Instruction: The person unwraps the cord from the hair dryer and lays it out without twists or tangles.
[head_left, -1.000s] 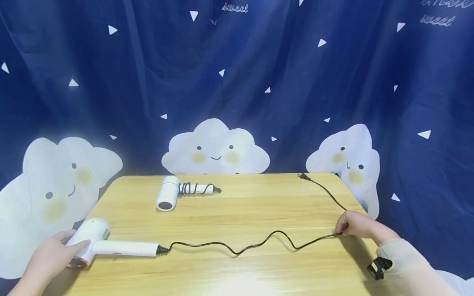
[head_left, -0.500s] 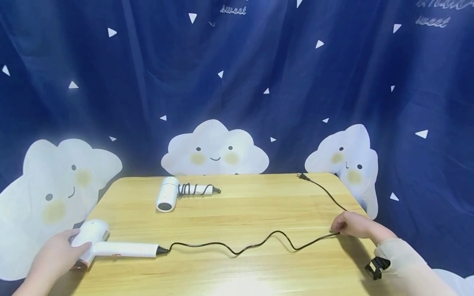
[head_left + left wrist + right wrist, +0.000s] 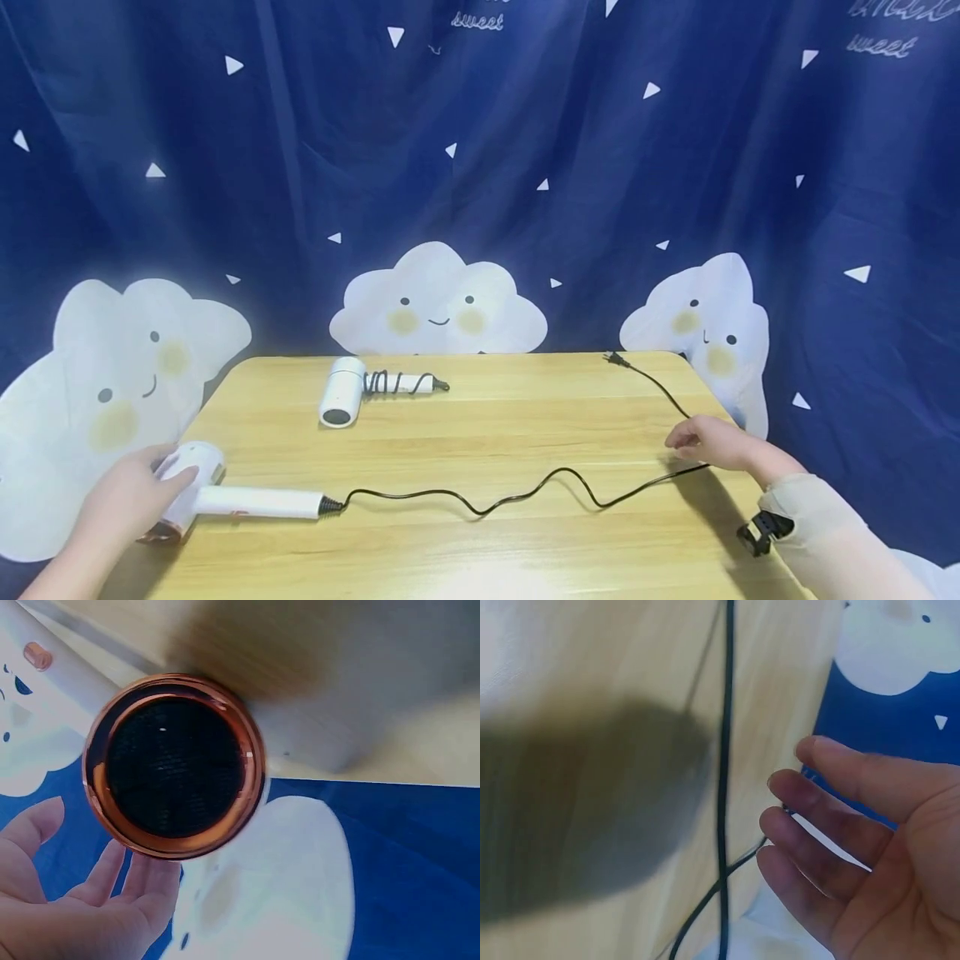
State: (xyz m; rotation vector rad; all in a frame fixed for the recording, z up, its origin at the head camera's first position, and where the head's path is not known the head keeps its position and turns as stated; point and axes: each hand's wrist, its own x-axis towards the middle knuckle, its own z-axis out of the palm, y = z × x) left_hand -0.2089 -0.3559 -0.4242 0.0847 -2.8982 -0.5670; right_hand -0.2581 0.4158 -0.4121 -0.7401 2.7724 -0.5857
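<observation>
A white hair dryer (image 3: 258,502) lies at the front left, its handle toward the right. In the left wrist view its round dark intake (image 3: 174,769) has a copper rim. My left hand (image 3: 126,493) is over the head of this dryer; its fingers reach behind the rim in the left wrist view, and the thumb stands apart. The black cord (image 3: 477,510) runs wavy from the handle toward my right hand. My right hand (image 3: 711,442) hovers above the cord near the right edge, fingers loosely bent, holding nothing. Beyond it the plug (image 3: 617,358) lies at the back.
A second white hair dryer (image 3: 343,396) lies at the back left, its cord (image 3: 384,382) wound round the handle. The wooden table (image 3: 510,417) has rounded back corners. A blue curtain (image 3: 480,125) with smiling clouds hangs behind it.
My right hand has let go of the cord and lifted slightly off it. My left hand has shifted a little right over the dryer's head. The second dryer stays where it was.
</observation>
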